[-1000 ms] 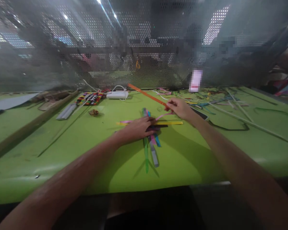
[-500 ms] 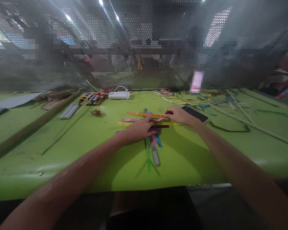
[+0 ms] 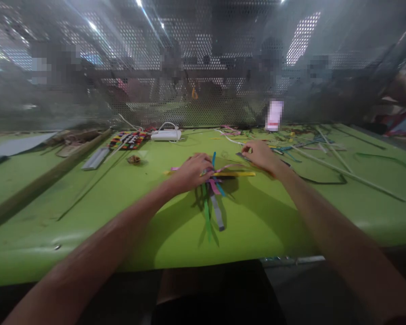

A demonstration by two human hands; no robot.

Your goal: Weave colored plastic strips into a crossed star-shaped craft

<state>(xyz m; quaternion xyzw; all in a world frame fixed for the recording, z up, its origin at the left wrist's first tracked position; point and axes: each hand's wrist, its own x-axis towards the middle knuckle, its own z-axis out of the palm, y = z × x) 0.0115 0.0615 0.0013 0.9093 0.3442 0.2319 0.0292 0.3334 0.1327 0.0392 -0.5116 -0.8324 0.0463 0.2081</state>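
My left hand (image 3: 194, 171) is closed on a crossed bundle of coloured strips, in the middle of the green tabletop. A yellow strip (image 3: 238, 174) and a thin pink one reach out to the right. Toward me hang a green strip (image 3: 207, 216) and a grey strip (image 3: 217, 212), and a blue strip (image 3: 214, 158) points away. My right hand (image 3: 260, 155) is apart from the bundle, its fingers pinched together. A dark flat end (image 3: 242, 156) shows by its fingertips; what they hold I cannot make out. The phone is mostly hidden behind this hand.
A long wooden pole (image 3: 47, 180), a metal bar (image 3: 96, 159) and a colourful woven piece (image 3: 128, 140) lie left. A white power strip (image 3: 165, 135) stands at the back. Strip scraps and long pale strips (image 3: 345, 168) lie right. A perforated metal panel (image 3: 206, 104) rises behind.
My right hand has moved right, away from the bundle. The orange strip no longer lies across the top of the bundle. My left hand has drawn the strips together and slightly up.
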